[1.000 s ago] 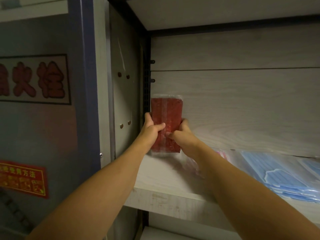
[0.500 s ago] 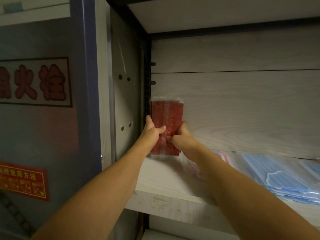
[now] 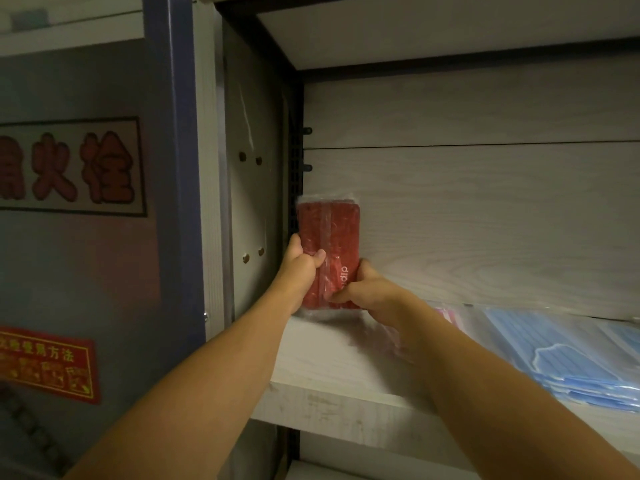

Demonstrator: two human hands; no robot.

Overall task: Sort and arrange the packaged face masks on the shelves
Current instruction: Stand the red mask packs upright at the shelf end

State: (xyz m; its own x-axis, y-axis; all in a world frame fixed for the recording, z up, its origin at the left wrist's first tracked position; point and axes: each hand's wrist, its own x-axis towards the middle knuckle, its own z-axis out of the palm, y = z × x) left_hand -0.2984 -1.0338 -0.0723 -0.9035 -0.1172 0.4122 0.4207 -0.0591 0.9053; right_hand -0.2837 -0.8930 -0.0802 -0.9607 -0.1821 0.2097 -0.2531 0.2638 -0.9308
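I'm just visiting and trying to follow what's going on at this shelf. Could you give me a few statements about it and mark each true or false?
1. Both hands grip the red mask pack. True: the left hand holds its left edge, the right hand its lower right.
2. The red pack lies flat on the shelf. False: it stands upright at the shelf's left end, against the back panel.
3. Blue mask packs lie flat to the right. True.
4. The blue packs are stacked on top of the red pack. False: they lie apart from it, further right.
5. The wall sign has blue lettering. False: the lettering is red.
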